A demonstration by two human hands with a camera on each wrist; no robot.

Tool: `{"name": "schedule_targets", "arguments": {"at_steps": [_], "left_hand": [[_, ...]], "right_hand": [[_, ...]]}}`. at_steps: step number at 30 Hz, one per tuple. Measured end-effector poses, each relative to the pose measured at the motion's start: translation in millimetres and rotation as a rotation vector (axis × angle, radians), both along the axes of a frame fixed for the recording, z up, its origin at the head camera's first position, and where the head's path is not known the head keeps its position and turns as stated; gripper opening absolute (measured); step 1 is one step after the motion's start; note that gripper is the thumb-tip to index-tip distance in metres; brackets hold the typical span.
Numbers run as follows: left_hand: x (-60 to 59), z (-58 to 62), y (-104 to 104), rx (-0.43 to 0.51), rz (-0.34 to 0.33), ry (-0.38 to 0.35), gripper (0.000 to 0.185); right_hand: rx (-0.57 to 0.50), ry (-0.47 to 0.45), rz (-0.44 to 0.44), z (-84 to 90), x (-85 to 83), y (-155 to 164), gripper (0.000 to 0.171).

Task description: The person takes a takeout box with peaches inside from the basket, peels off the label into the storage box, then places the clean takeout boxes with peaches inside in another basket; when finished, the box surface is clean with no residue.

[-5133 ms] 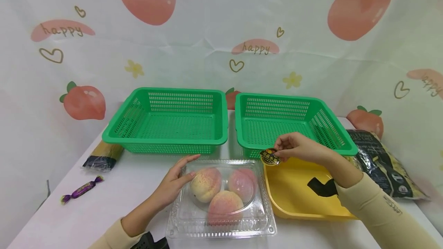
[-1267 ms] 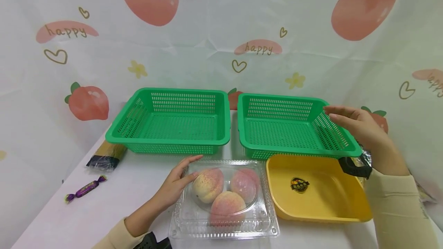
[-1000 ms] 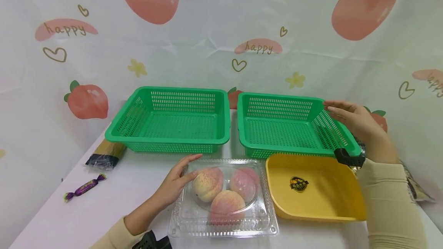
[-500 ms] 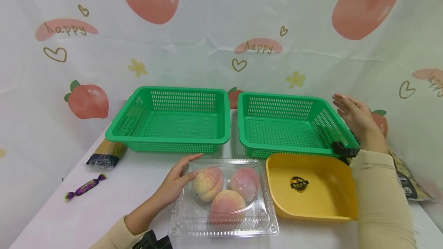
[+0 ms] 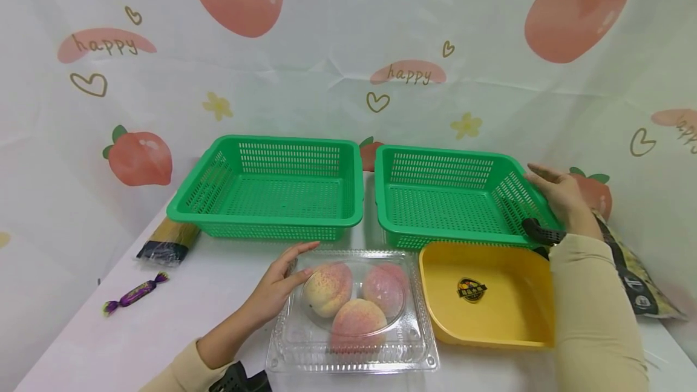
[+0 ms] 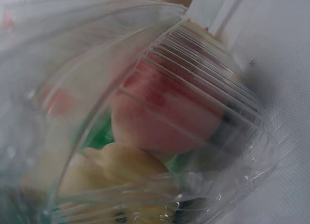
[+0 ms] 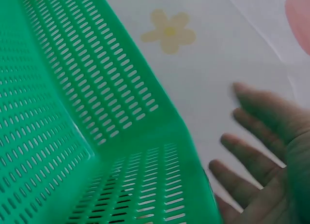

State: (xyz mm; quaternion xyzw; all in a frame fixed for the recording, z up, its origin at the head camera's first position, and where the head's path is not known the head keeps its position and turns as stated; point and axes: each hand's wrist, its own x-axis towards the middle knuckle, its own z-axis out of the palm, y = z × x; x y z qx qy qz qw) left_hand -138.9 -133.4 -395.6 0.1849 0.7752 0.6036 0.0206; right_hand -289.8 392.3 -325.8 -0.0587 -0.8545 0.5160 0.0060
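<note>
A clear plastic clamshell box [image 5: 351, 343] with three peaches [image 5: 355, 299] lies near the table's front edge; up close in the left wrist view, its ribbed lid [image 6: 203, 88] covers a peach [image 6: 160, 122]. My left hand [image 5: 279, 286] rests on the box's left side with fingers straight. My right hand [image 5: 558, 195] hovers open beside the far right corner of the right green basket [image 5: 468, 238]; the right wrist view shows its straight fingers [image 7: 256, 151] next to the basket's rim [image 7: 189, 141]. A yellow tray [image 5: 523, 319] holds a dark round sticker [image 5: 471, 290].
A second green basket [image 5: 272, 225] stands at the back left. A purple wrapped candy [image 5: 133, 293] and a pack of spaghetti [image 5: 166, 242] lie at the left. A dark printed bag [image 5: 637, 277] lies at the right behind my sleeve. A peach-patterned backdrop closes off the back.
The right hand put the sticker in the yellow tray, rose over the right basket and has now come down beside its far right corner. The left hand has stayed on the box.
</note>
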Motion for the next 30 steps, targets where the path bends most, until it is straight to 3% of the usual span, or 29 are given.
{"name": "schedule_targets", "arguments": {"at_steps": [3, 10, 13, 17, 24, 30], "left_hand": [[0.2, 0.0, 0, -0.003, -0.001, -0.002, 0.044], [0.9, -0.1, 1, 0.002, 0.008, 0.007, 0.044], [1.6, 1.5, 1, -0.022, 0.051, 0.003, 0.047], [5.6, 8.5, 2, -0.048, 0.131, -0.057, 0.054], [28.9, 26.0, 1, 0.018, 0.120, -0.164, 0.068], [52.4, 26.4, -4, 0.028, 0.127, -0.229, 0.077]], "right_hand": [[0.170, 0.005, -0.014, -3.8, -1.1, 0, 0.070], [0.237, 0.017, 0.038, -8.6, 0.7, -3, 0.052], [0.258, 0.018, 0.065, -7.8, 1.1, -3, 0.048], [0.281, 0.022, 0.064, -8.0, 0.5, -4, 0.046], [0.284, 0.028, 0.057, -9.4, -0.2, -3, 0.045], [0.282, 0.031, 0.051, -10.3, -0.3, -3, 0.045]]}}
